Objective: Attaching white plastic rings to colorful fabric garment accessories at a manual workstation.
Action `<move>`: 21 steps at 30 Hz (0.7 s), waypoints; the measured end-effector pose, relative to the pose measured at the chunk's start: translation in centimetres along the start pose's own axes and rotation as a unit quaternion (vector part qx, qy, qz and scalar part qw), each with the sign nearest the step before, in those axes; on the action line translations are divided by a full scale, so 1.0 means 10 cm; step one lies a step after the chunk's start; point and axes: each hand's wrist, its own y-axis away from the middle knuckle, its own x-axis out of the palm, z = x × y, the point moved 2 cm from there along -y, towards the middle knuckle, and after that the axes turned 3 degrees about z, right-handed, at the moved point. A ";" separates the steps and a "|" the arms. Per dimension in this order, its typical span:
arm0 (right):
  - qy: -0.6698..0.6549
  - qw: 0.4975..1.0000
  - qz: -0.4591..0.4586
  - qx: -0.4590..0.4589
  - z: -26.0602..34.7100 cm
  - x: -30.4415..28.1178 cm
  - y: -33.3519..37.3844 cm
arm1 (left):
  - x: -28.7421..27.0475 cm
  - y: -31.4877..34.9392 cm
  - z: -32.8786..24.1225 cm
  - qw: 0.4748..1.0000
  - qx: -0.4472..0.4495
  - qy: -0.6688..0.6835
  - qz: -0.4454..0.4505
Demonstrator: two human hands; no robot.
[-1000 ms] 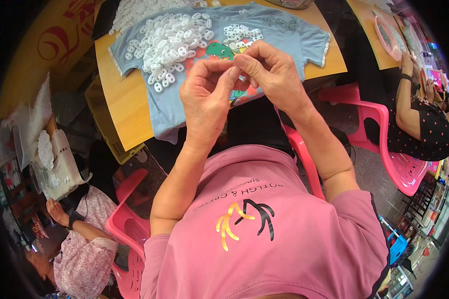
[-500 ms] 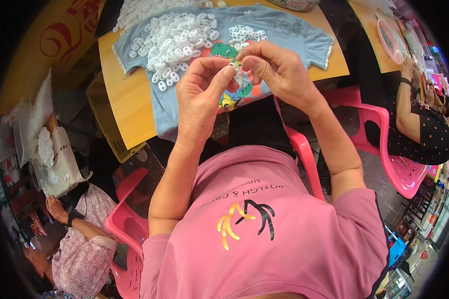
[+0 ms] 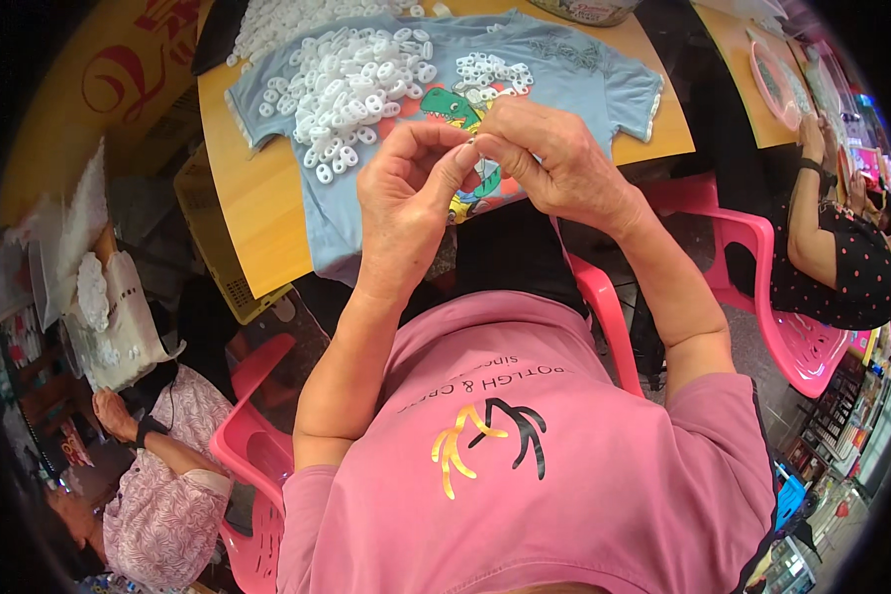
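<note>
My left hand (image 3: 411, 193) and my right hand (image 3: 554, 158) meet over the near edge of the table, thumbs and forefingers pinched together. What they grip between the fingertips is small and mostly covered, so I cannot make it out. Beneath and beyond them a blue T-shirt (image 3: 332, 213) with a dinosaur print lies spread out. On it, at the left, rests a heap of small white oval plastic pieces with two holes (image 3: 356, 79). A smaller cluster of similar white pieces (image 3: 490, 71) sits just past my right hand. Thin dark pieces (image 3: 569, 49) lie on the shirt near its right sleeve.
More white pieces (image 3: 297, 18) are piled at the table's far edge, beside a round container (image 3: 589, 8). The wooden table (image 3: 257, 233) ends close to my body. Pink chairs (image 3: 752, 262) stand on both sides; a person (image 3: 168, 495) sits left, another (image 3: 822, 238) right.
My right hand has turned inward and come closer to the left, its fingers curling more. The small item between the fingertips is now more hidden.
</note>
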 end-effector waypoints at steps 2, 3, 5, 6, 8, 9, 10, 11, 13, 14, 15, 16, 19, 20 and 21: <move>-0.004 1.000 0.000 0.006 -0.02 0.04 0.04 | -0.01 0.00 0.06 1.000 -0.015 -0.011 -0.002; -0.021 0.999 0.014 0.036 -0.05 0.07 0.08 | -0.02 0.01 0.08 1.000 -0.014 -0.011 -0.002; -0.037 0.997 0.026 0.067 -0.10 0.13 0.16 | -0.04 0.01 0.13 0.999 -0.033 0.002 0.018; -0.052 0.995 0.009 0.081 -0.11 0.15 0.20 | -0.05 0.02 0.13 0.999 -0.032 0.002 0.019; -0.068 0.993 -0.007 0.094 -0.07 0.16 0.21 | -0.06 0.06 0.14 0.994 -0.091 0.056 0.031; -0.061 0.994 -0.009 0.091 -0.04 0.14 0.20 | -0.07 0.06 0.15 0.994 -0.090 0.056 0.031; -0.054 0.995 -0.010 0.087 -0.02 0.12 0.19 | -0.07 0.06 0.17 0.989 -0.112 0.085 0.041; -0.055 0.995 -0.010 0.087 -0.02 0.12 0.19 | -0.07 0.07 0.18 0.983 -0.134 0.115 0.051; -0.017 0.999 -0.013 0.030 -0.01 0.12 0.18 | -0.10 0.08 0.21 0.982 -0.146 0.108 0.053; -0.017 0.999 -0.013 0.030 -0.01 0.10 0.18 | -0.11 0.09 0.21 0.981 -0.159 0.101 0.054; -0.006 1.000 -0.001 0.027 0.00 0.09 0.19 | -0.11 0.09 0.20 0.981 -0.159 0.101 0.054; 0.006 1.000 0.011 0.024 0.01 0.09 0.20 | -0.10 0.10 0.20 0.981 -0.158 0.104 0.053; -0.007 1.000 0.018 0.019 0.00 0.12 0.22 | -0.08 0.13 0.17 0.986 -0.137 0.079 0.045; -0.006 1.000 0.018 0.020 0.00 0.13 0.23 | -0.07 0.13 0.16 0.991 -0.117 0.052 0.039; -0.012 1.000 0.008 0.019 0.00 0.15 0.24 | -0.06 0.13 0.16 0.991 -0.117 0.053 0.040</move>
